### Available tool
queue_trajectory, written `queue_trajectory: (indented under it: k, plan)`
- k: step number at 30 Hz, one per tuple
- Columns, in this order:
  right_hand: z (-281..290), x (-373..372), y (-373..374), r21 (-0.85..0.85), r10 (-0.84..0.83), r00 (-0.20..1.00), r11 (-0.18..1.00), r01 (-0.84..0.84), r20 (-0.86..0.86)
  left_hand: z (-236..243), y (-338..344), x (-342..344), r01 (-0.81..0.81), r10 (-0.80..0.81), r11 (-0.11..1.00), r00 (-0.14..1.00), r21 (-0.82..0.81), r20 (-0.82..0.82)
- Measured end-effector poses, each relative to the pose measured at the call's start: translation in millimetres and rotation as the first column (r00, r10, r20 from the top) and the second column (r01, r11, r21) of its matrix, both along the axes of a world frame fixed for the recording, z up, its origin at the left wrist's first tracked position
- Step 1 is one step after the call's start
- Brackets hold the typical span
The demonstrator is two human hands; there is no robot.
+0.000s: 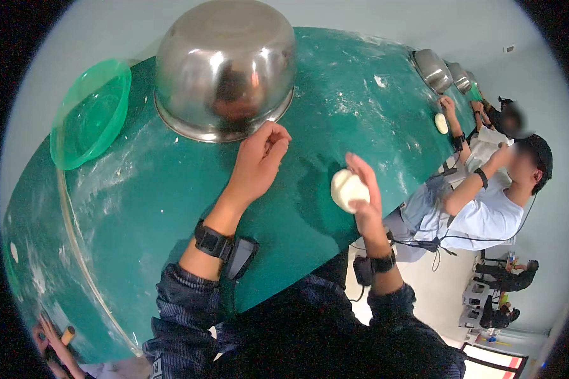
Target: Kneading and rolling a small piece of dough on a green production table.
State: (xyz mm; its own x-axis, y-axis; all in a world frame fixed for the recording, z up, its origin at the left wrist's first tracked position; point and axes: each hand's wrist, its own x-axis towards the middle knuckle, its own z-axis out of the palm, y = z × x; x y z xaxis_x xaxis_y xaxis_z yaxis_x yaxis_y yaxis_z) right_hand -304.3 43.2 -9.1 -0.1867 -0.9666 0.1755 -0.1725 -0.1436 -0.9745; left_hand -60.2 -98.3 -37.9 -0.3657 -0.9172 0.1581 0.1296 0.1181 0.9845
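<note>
A ball of pale dough (348,190) sits at the right part of the green table. My right hand (368,189) is curved around its right side, with the thumb pressed against its lower edge. Further left, my left hand (263,158) has its fingers curled in, and I see nothing in them. It is close to the rim of a large metal bowl (224,63) that stands upside down; whether the knuckles touch the rim I cannot tell.
Flour marks the green table (189,183). A green plastic basin (91,120) lies at the left, near a pale strip running across the tabletop. To the right, co-workers (487,202) are close, with dough (441,123) and metal bowls (432,71). Another person's hands (55,341) show lower left.
</note>
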Motion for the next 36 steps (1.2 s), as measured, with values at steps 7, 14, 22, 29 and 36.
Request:
queue_trajectory:
  k: [7,14,22,29,36]
  plan:
    - [23.6,34.2,68.0,0.139,0.295,0.606,0.946,-0.291,-0.738,3.2,-1.9,1.0,-0.004,0.008,0.998,0.999,-0.067,0.047]
    - [20.1,66.2,10.4,0.091,0.195,0.376,0.957,-0.275,-0.906,-0.1,-3.1,-8.2,0.008,-0.005,0.999,0.997,-0.048,0.072]
    - [1.6,73.6,-77.7,0.080,0.149,0.470,0.983,-0.163,-0.870,1.7,-3.2,-4.3,0.020,-0.013,0.994,0.997,-0.108,0.070]
    - [-12.6,35.6,-48.9,0.001,-0.032,0.986,0.999,0.033,-0.162,-2.8,-2.6,3.5,0.083,-0.075,0.994,0.991,-0.067,0.106]
    - [-3.0,3.8,35.8,0.094,0.072,0.962,0.994,-0.049,-0.262,0.4,-0.3,3.5,0.077,-0.066,0.994,0.990,-0.079,0.125]
